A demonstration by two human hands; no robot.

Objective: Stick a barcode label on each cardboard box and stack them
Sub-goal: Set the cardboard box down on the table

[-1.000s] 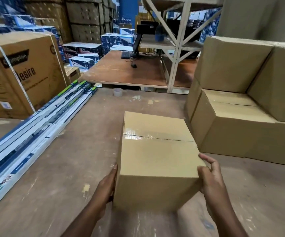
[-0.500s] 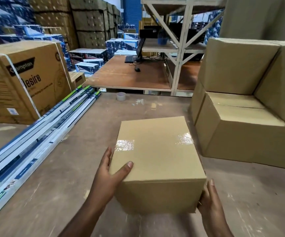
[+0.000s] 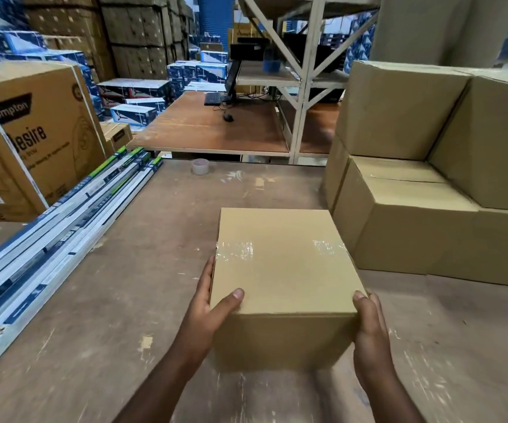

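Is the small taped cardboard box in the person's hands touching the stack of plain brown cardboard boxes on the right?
Apart. The head view shows bare tabletop between the small taped cardboard box and the stack.

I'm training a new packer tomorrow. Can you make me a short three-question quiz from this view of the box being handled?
1. True or false: both hands grip the small cardboard box at its near corners.
2. Multiple choice: where is the tape roll? A) on top of the held box B) at the far edge of the work table C) on the stacked boxes.
3. Short answer: on which side of the held box is the stack of plain boxes?

Key
1. True: the left hand and the right hand each hold a near corner, thumbs on top.
2. B.
3. The right side.
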